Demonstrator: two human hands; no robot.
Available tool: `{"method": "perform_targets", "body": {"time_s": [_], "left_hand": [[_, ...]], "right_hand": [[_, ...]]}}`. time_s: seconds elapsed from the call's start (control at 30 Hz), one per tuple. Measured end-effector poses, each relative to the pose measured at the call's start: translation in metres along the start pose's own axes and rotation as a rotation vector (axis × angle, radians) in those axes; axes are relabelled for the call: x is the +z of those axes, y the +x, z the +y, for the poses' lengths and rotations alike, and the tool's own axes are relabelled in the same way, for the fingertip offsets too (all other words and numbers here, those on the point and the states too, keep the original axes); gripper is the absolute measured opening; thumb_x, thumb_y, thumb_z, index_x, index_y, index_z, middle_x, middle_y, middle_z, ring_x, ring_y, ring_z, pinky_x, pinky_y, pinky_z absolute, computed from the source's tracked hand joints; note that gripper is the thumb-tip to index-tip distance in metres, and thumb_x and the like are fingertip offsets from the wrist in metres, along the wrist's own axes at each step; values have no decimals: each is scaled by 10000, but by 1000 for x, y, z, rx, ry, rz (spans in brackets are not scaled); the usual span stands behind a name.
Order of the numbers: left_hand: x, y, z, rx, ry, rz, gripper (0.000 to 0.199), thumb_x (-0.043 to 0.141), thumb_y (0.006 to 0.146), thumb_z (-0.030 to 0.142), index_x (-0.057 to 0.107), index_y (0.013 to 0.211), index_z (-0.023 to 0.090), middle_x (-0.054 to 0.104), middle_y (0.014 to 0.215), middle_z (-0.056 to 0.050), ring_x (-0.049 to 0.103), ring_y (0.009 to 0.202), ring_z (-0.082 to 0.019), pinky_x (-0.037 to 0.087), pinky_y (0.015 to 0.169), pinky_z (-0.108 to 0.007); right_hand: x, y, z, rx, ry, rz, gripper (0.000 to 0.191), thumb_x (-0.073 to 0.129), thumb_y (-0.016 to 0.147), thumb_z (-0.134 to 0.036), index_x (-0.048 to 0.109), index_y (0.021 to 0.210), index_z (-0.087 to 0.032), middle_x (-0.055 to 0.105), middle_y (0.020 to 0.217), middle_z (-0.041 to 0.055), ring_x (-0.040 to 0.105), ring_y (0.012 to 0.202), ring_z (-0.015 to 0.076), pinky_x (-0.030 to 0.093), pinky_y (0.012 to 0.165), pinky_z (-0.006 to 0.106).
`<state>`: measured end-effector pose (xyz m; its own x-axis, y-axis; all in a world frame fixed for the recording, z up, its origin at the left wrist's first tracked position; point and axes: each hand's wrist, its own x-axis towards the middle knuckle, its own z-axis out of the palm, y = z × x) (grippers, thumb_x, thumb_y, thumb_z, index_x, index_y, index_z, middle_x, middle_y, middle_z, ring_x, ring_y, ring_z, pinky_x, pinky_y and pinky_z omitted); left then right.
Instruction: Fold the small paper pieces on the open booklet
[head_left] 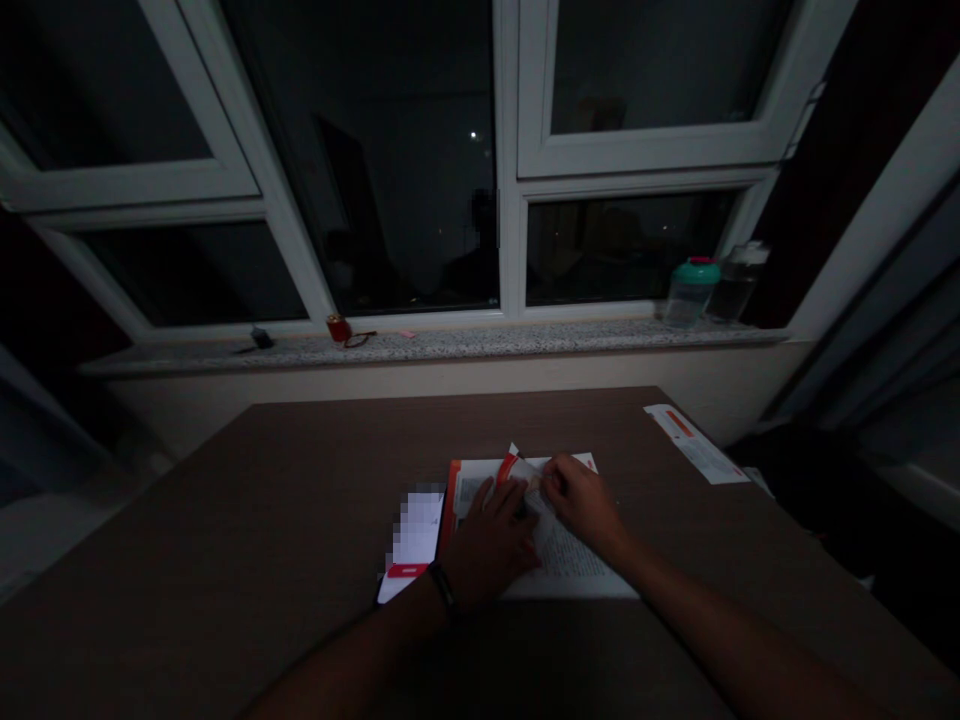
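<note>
A printed sheet or booklet (577, 560) with an orange-red left edge lies on the table in front of me. Near its top, a red and white paper flap (512, 462) curls up between my hands. My left hand (491, 545), a dark band on its wrist, rests on the printed paper with fingers spread. Closed at the paper's upper right, my right hand (581, 500) pinches the flap's edge, though dim light blurs the exact grip. Left of the paper, close to my left wrist, lies a lit phone (416, 530).
The brown table (247, 520) reaches toward a granite windowsill (465, 345). Another printed leaflet (697, 443) lies at the table's right edge. On the sill stand a teal-lidded bottle (691, 292), a clear bottle (735, 285), a small red jar (338, 328) and a small dark bottle (261, 338).
</note>
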<state>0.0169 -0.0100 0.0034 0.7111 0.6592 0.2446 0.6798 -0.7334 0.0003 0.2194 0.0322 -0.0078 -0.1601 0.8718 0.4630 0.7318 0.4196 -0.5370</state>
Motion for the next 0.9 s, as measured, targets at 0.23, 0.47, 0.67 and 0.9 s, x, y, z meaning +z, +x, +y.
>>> {"method": "perform_targets", "body": {"time_s": [0.23, 0.47, 0.67, 0.9], "left_hand": [[3, -2, -3, 4, 7, -1, 479, 607, 905, 501, 510, 1308, 262, 374, 1500, -103, 275, 1419, -291, 232, 1144, -550], [6, -2, -4, 14, 4, 1, 459, 632, 894, 475, 521, 1276, 248, 404, 1462, -105, 298, 1400, -314, 240, 1129, -562], [2, -1, -1, 5, 4, -6, 477, 647, 886, 476, 509, 1284, 253, 467, 1393, -90, 324, 1381, -312, 253, 1124, -538], [-3, 0, 0, 26, 7, -27, 439, 576, 932, 469, 499, 1287, 222, 532, 1316, -98, 342, 1371, -302, 237, 1121, -531]], "right_hand": [[-7, -8, 3, -133, 163, -82, 127, 459, 897, -194, 578, 943, -201, 611, 799, 14, 581, 738, 163, 432, 701, 259], [-10, -9, 4, -232, 256, -145, 214, 405, 909, -129, 591, 991, -199, 633, 938, 60, 605, 888, 179, 471, 807, 293], [-7, -9, 10, -244, 219, -135, 268, 407, 878, -91, 614, 1007, -203, 659, 963, 60, 617, 929, 180, 476, 847, 305], [-3, -10, 15, -283, 147, -146, 261, 455, 868, -95, 652, 1000, -203, 696, 962, 53, 631, 933, 183, 482, 862, 321]]}}
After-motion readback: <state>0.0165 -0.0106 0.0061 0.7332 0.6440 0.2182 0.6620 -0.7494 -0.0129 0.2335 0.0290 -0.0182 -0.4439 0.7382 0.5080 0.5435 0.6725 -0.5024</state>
